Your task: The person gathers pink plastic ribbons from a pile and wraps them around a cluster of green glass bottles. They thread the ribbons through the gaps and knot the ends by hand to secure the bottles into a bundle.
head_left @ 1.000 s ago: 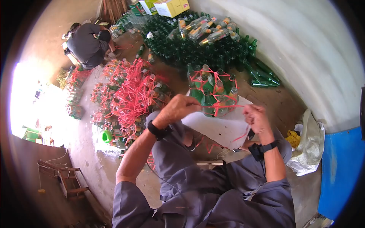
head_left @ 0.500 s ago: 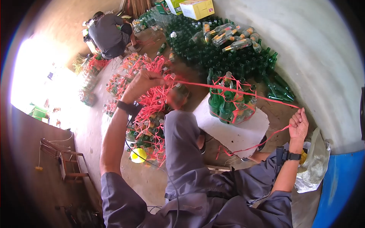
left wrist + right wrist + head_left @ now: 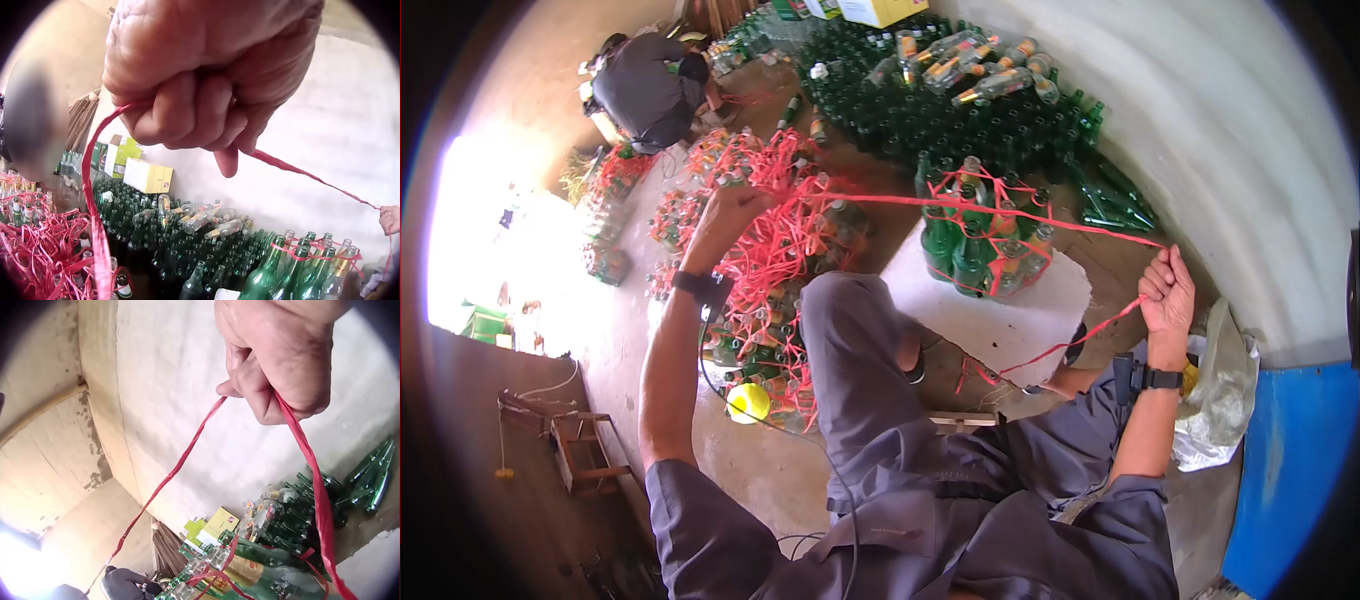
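A long red plastic strip (image 3: 880, 199) stretches between both hands, passing across the top of a bundle of bottles (image 3: 972, 258) in the head view. My left hand (image 3: 735, 215) grips the strip at the left, fingers curled tightly round it in the left wrist view; a length hangs down from the fist. On the right, my right hand (image 3: 1168, 290) pinches the other part, and its tail droops toward the floor. The bundle, of green and clear bottles wrapped in red strips, stands upright on a white board (image 3: 1000, 335) before my knees.
Many green bottles (image 3: 880, 125) stand massed by the wall, with clear bottles lying on top. Bottles tangled with red strips (image 3: 770, 245) fill the left. Another person (image 3: 645, 95) crouches at the back left. A plastic sack (image 3: 1220, 390) lies at the right.
My hands have moved far apart from near the bundle, the left going left and the right going right, drawing the strip out long. Since half a second ago they have stayed widely spread.
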Tool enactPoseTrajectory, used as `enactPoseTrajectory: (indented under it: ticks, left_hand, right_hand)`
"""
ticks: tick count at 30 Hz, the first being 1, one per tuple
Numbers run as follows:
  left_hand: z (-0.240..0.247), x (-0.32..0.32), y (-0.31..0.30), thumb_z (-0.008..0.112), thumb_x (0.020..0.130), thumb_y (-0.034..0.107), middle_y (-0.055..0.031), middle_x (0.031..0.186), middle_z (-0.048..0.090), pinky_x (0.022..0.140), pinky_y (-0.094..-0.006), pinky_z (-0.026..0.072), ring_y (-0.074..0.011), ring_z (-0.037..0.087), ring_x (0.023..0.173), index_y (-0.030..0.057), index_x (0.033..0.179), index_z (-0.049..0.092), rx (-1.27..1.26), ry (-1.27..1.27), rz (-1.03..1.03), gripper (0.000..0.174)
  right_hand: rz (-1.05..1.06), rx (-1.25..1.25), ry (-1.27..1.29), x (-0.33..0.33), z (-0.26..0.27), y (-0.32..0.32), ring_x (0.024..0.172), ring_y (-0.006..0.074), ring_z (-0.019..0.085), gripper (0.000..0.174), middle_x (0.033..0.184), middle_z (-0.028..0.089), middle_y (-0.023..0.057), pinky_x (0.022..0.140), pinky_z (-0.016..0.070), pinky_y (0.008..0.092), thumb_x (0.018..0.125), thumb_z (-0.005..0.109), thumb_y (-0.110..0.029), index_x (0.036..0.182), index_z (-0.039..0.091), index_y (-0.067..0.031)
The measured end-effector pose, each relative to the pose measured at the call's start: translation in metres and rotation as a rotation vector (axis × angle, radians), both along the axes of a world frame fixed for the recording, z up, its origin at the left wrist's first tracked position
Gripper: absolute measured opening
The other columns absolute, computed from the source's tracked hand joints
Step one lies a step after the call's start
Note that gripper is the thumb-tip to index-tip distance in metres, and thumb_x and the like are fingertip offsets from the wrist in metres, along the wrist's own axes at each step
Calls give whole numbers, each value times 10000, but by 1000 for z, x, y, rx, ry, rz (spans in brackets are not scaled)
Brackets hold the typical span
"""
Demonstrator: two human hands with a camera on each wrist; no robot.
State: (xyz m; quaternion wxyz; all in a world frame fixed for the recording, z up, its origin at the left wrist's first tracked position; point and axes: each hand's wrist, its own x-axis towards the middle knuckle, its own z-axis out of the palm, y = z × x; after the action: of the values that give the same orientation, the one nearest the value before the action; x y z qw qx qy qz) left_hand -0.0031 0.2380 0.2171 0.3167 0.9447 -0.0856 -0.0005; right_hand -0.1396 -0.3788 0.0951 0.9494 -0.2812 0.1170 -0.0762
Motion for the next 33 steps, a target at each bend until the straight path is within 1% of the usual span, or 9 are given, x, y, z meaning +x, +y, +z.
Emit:
enactPoseTrajectory:
  ticks: [1, 2, 11, 14, 18, 25, 26, 30, 33]
  left_hand:
    - [1, 0, -1, 671, 908, 249, -72, 745, 692, 680, -308, 504, -119, 624, 691, -22, 1041, 731, 62, 64, 55, 307]
    - [-32, 18, 25, 668, 910, 253, -64, 727, 668, 646, -308, 491, -105, 593, 661, -20, 1033, 735, -21, 30, 12, 307]
    - [-27, -7, -38, 659, 939, 222, -19, 738, 665, 658, -279, 468, -60, 549, 682, -4, 1031, 740, -130, 95, -56, 256]
    - [-12, -18, -61, 655, 943, 221, 8, 693, 608, 613, -271, 437, -48, 508, 649, 0, 1046, 739, -93, 83, -47, 258]
    - [-9, -21, -64, 651, 943, 209, 10, 705, 612, 607, -256, 435, -42, 511, 649, -11, 1048, 734, -99, 127, -32, 257]
    - [-19, -27, -61, 660, 936, 197, 3, 738, 641, 608, -244, 436, -37, 533, 675, -37, 1045, 721, -101, 117, -33, 265]
    - [-29, -22, -54, 661, 937, 195, 2, 735, 640, 606, -245, 436, -38, 532, 673, -38, 1029, 721, -105, 89, -70, 258]
    - [-36, -21, -53, 663, 936, 199, 7, 728, 634, 607, -246, 437, -37, 529, 669, -31, 1024, 723, -118, 108, -67, 253]
    - [-32, -25, -60, 651, 943, 203, 12, 716, 621, 602, -252, 434, -38, 518, 657, -19, 1031, 726, -51, 97, -62, 250]
  right_hand:
    - [-15, -6, 5, -1, 2, 0, 464, 34, 263, 219, 595, 352, -82, 418, 223, 209, 1004, 605, -245, 916, 595, -45]
    - [-21, -41, 26, -2, 3, 2, 465, 35, 264, 229, 596, 356, -82, 419, 226, 211, 1001, 608, -256, 910, 598, -46]
    - [41, -303, 84, -8, 16, 24, 494, 38, 331, 326, 620, 422, -67, 441, 271, 214, 995, 613, -331, 888, 621, -23]
    - [32, -201, 34, -7, 12, 19, 497, 34, 325, 328, 618, 411, -64, 443, 275, 205, 1007, 592, -333, 906, 615, -22]
    - [47, -20, -78, -8, 16, 9, 493, 30, 306, 277, 617, 398, -67, 440, 264, 196, 1024, 567, -291, 920, 604, -37]
    - [29, 42, -192, -22, 26, -15, 484, 36, 284, 254, 628, 394, -66, 430, 227, 211, 1059, 490, -256, 944, 570, -43]
    - [13, 90, -194, -25, 31, -19, 485, 43, 271, 244, 626, 360, -64, 430, 223, 214, 1066, 468, -246, 959, 552, -43]
    - [-30, 141, -272, -38, 37, -33, 504, 48, 267, 225, 643, 300, -63, 433, 223, 214, 1063, 471, -226, 951, 537, -42]
    - [-44, 106, -229, -46, 42, -37, 510, 48, 271, 221, 647, 303, -64, 432, 224, 218, 1061, 477, -223, 954, 538, -39]
